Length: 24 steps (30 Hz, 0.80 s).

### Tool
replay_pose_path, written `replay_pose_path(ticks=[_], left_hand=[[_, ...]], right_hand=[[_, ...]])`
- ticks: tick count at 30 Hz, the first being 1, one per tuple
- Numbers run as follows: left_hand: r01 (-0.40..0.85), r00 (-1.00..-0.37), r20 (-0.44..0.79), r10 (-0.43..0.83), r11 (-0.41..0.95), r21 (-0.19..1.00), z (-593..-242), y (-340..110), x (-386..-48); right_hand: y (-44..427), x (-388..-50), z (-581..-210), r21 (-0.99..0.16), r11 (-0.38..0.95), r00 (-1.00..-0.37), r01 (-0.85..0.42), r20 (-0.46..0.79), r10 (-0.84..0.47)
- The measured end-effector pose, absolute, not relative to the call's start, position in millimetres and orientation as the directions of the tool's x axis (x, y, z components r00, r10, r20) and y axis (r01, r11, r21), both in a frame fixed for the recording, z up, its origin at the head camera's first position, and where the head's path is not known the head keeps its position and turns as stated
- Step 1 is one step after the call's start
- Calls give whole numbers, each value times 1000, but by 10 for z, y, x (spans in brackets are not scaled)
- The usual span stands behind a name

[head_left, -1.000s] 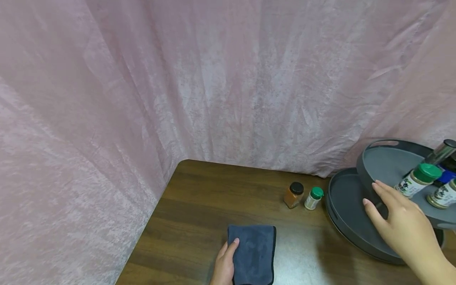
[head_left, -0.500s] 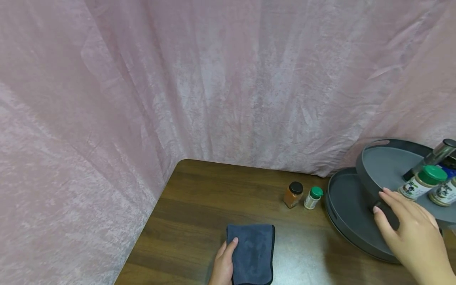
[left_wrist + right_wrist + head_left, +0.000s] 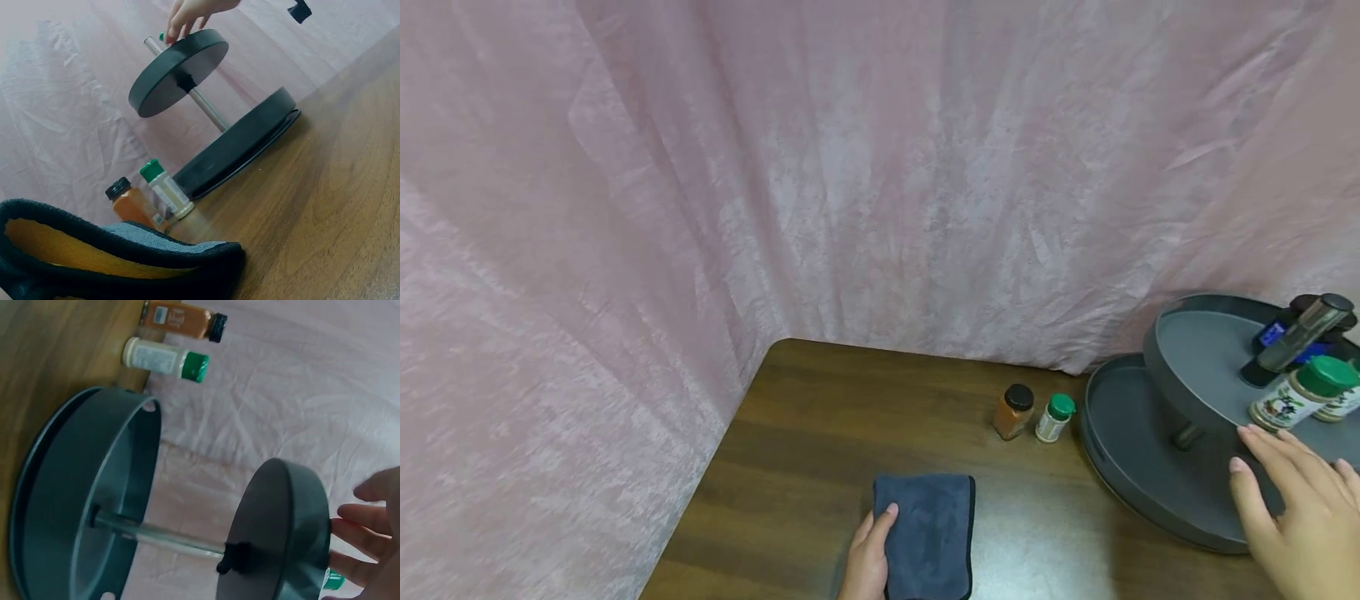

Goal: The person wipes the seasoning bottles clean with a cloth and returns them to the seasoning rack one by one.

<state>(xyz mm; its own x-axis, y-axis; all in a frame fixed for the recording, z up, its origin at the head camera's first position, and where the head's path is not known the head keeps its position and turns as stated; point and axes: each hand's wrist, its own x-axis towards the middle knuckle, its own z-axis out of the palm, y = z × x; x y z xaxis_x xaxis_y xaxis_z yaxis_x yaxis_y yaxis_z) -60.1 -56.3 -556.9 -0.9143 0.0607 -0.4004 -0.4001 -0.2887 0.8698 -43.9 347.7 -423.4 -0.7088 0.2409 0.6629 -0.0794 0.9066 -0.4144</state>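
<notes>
My left hand [image 3: 867,560] grips the left edge of a folded grey cloth [image 3: 931,533] with black edging, low on the wooden table; the left wrist view shows the cloth's yellow inner side. At the right, my right hand [image 3: 1303,512] has its fingertips against the outer rim of the upper tray [image 3: 1195,354] of a dark grey two-tier turntable rack. Its fingers are extended, the thumb apart. On that tray stand a green-capped seasoning bottle [image 3: 1296,400], a second one partly hidden by it, and dark bottles [image 3: 1273,332] with blue labels behind the central post [image 3: 1296,337].
The wider lower tray [image 3: 1123,433] rests on the table [image 3: 820,417]. Just left of it stand a black-capped jar of orange spice [image 3: 1013,412] and another green-capped bottle [image 3: 1054,419]. A pink velvet curtain [image 3: 865,183] hangs behind the table.
The upper tray has turned: its green-capped bottles have shifted right and toward me, and dark bottles show more behind the post. My right hand has moved right along the rim. The left hand stays.
</notes>
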Motion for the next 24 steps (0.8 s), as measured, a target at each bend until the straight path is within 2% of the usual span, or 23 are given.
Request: replay_pose_path(ticks=[4,7,10,16,24], left_hand=[[-407,-911,-406,65,-294,865,-5579,-565,-592],[-402,-913,-404,59,-301,864,-5583,-558,-588],[-401,-913,-406,49,-296,867,-5585,-553,-586],[-403,-911,-410,38,-289,869,-5577,-552,-582],[-402,-910,-413,24,-286,870,-5572,-547,-569]], right_hand=[[3536,-466,-4303,-431,869,-547,-242,800,244],[3570,-482,-4327,-447,850,-490,-278,827,274],[3604,-483,-4341,-478,833,-485,-278,818,308],[3695,-476,-4323,-527,814,-531,-243,775,344],[3759,-422,-4337,-508,851,-578,-133,738,350]])
